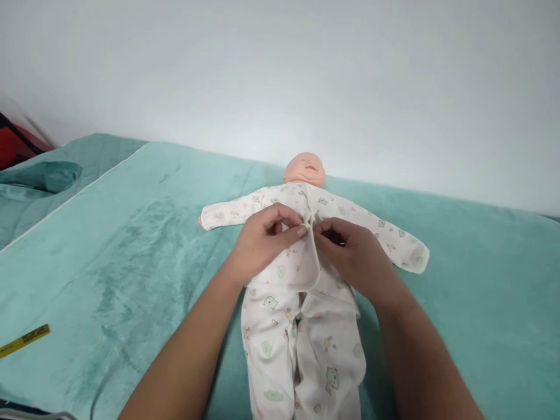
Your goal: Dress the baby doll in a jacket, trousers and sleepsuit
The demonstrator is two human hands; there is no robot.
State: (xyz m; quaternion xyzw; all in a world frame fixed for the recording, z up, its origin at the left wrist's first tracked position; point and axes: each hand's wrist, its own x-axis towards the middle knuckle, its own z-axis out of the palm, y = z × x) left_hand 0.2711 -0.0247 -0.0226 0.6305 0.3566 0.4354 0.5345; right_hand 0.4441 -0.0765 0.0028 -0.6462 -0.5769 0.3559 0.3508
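A baby doll (306, 169) lies on its back, its arms stretched out to both sides. It wears a white long-sleeved baby shirt (284, 269) printed with small animals, and matching trousers (271, 350). At the chest, my left hand (273, 233) pinches the edge of the shirt's front flap between thumb and fingertips. Close beside it, my right hand (345, 245) is closed on the other side of the front opening, with its fingertips partly hidden. The lower front of the shirt hangs loose over the trousers.
A teal plush cover (131, 251) spreads under the doll, up to a white wall (280, 76). A yellow strip (26, 340) lies at the left, with a grey cable (102, 385) near the bottom left. A red object (17, 143) sits in the far left corner.
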